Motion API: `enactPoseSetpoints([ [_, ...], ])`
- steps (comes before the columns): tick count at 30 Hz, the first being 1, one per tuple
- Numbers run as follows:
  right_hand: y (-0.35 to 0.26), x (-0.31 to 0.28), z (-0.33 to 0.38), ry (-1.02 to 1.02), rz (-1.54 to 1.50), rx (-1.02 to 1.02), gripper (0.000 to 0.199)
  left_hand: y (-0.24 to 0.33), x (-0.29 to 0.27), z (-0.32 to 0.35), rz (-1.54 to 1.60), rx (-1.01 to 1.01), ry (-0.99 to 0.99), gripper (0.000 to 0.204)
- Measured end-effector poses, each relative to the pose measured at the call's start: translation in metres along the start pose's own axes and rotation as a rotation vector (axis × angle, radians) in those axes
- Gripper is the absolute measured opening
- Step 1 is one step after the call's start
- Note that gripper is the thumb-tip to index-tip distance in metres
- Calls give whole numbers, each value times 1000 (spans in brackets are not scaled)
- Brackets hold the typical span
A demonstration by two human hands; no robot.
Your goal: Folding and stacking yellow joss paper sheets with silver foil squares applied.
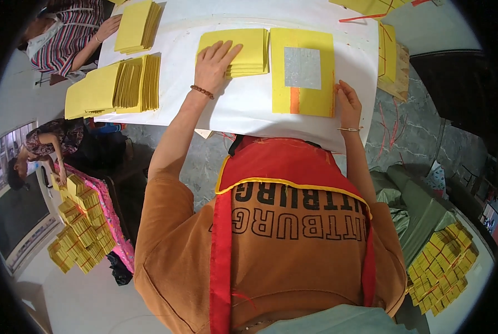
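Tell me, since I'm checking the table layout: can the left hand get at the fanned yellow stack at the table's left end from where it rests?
Probably yes. The left hand lies flat on a folded yellow stack, and only bare white table lies between it and the fanned yellow stack. Nothing blocks a sideways reach.

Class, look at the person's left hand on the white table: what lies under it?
The left hand lies flat on a stack of plain yellow sheets on the white table. Layered edges show along the stack's near and right sides. The part of the top sheet beneath the palm is covered.
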State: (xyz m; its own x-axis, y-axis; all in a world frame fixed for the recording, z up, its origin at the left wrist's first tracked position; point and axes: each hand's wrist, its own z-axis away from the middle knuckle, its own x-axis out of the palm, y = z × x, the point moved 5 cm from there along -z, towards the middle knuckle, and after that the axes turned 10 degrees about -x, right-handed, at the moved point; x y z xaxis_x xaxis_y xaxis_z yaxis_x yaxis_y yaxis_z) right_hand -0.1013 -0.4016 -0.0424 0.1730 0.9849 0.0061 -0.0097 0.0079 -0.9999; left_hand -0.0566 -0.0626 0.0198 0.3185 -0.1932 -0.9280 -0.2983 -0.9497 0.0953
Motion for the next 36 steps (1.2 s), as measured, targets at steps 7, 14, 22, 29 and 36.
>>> enactPoseSetpoints([
  [7, 3, 1, 2, 10, 34, -11, 26, -2, 18, 12, 190, -77, -269, 66],
  [14, 0, 8, 0, -3, 79, -61, 25, 4, 24, 16, 57, -74, -289, 72],
  [22, -10, 6, 11, -38, 145, -103, 24, 3, 8, 4, 99, 17, -286, 78],
  [29, 3, 0, 6, -88, 348, -175, 25, 60, -31, -1, 426, 104, -116, 58],
  [36, -9, 6, 1, -191, 546, -253, 26, 126, 5, 41, 380, 257, -244, 42],
])
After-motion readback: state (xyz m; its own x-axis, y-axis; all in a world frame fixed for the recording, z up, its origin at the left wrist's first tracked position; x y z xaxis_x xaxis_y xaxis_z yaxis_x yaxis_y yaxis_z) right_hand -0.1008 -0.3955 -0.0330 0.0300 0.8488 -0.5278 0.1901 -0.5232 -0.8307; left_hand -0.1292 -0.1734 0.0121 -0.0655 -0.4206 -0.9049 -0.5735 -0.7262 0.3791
